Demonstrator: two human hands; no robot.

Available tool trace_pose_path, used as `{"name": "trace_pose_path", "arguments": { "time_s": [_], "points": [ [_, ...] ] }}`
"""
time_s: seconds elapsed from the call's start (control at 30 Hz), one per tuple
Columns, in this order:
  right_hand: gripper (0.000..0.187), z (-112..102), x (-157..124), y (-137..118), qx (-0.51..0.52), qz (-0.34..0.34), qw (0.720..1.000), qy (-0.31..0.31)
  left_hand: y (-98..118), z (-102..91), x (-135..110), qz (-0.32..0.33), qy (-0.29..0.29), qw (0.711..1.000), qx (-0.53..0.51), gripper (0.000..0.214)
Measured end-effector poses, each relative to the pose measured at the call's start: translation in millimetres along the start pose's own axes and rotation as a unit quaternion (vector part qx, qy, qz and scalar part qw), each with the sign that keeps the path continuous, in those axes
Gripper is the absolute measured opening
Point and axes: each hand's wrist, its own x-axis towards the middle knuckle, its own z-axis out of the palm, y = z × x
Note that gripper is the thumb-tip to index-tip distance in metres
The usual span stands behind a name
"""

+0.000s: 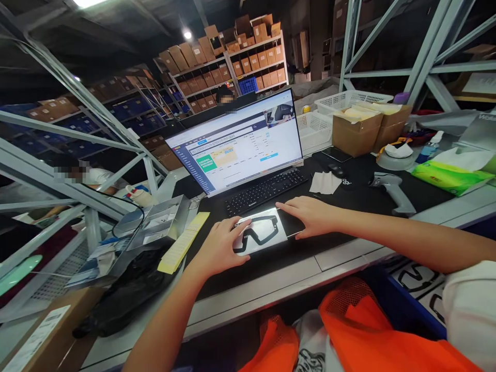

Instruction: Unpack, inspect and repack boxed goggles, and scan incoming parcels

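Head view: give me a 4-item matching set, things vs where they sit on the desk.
Things:
1. goggles box
2. keyboard
3. barcode scanner
4. yellow label strip

Places:
A. right of the white cloth
B. directly below the monitor
C. under both hands
D. left of the left hand

Pairs: 1-C, 2-B, 3-A, 4-D

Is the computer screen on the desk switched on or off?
On. The monitor glows brightly and shows a white page with tables, a green box and blue buttons, behind the keyboard.
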Motion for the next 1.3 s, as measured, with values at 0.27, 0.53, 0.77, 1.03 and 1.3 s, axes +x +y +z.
{"name": "trace_pose_path", "arguments": {
  "time_s": [0.27, 0.53, 0.77, 1.03, 1.3],
  "points": [
    [0.116, -3, -21, 4, 0.025, 0.017, 0.999, -0.014, -17, 14.7, -16, -0.006, -0.002, 0.998, -0.062, 0.09],
    [0.109, -7, -21, 7, 0.053, 0.021, 0.998, -0.024, -39, 21.1, -43, -0.036, 0.014, 0.997, -0.065, 0.074],
    [0.099, -9, -38, 37, 0.109, 0.104, 0.988, 0.034, -109, 0.8, -111, -0.13, 0.054, 0.988, -0.058, 0.063],
    [0.107, 9, -2, 30, 0.073, 0.137, 0.985, -0.079, -47, -39.9, -32, -0.072, -0.194, 0.959, 0.193, 0.042],
    [0.123, 29, -45, 49, 0.057, 0.238, 0.965, -0.095, 1, -36.7, -5, 0.051, -0.055, 0.98, 0.183, 0.034]
  ]
}}
